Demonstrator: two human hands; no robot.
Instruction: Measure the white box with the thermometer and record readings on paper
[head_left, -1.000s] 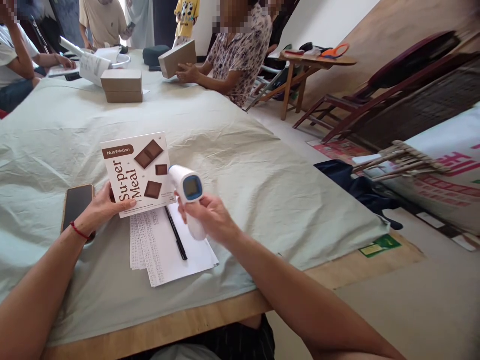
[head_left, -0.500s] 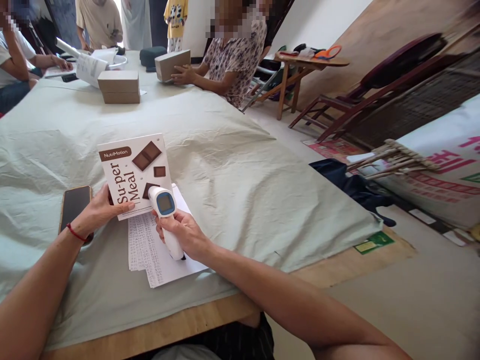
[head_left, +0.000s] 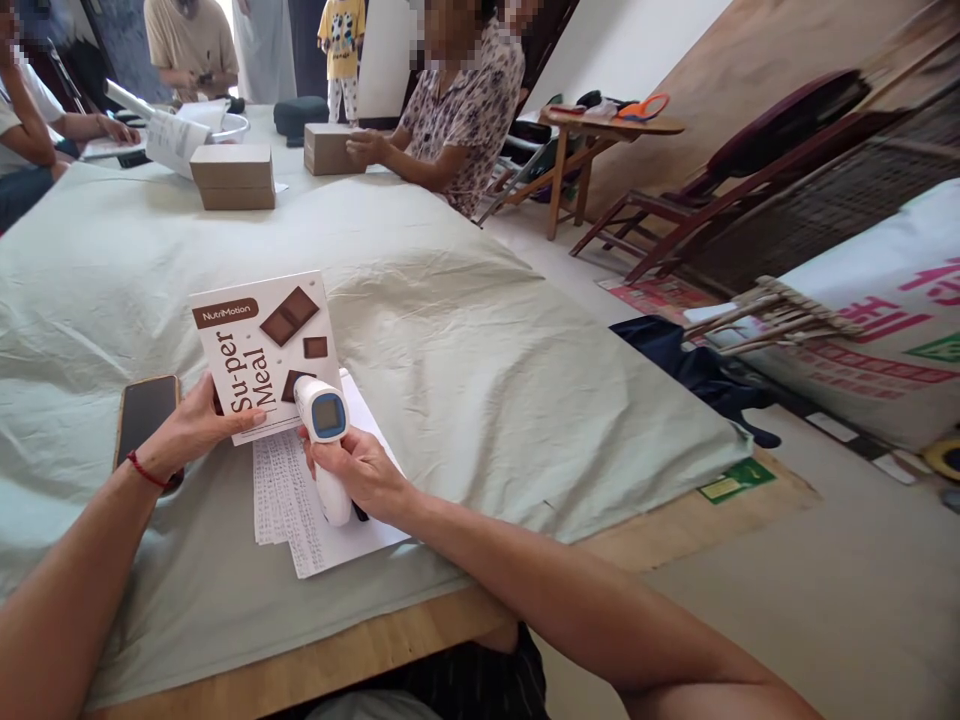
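The left hand (head_left: 187,435) grips the near left edge of a white cardboard box printed with brown chocolate squares (head_left: 264,352), propping it tilted on the pale green tablecloth (head_left: 480,340). The right hand (head_left: 360,470) is wrapped around the handle of a white infrared thermometer with a blue screen (head_left: 324,430), its head touching the box's near right corner. Handwritten paper sheets (head_left: 300,505) lie beneath; a black smartphone (head_left: 145,412) lies just left of the left hand.

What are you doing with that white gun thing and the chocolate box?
The right hand grips a white infrared thermometer, its nose aimed at a Su-per Meal box that the left hand holds tilted up. Handwritten sheets lie underneath, a phone to the left.
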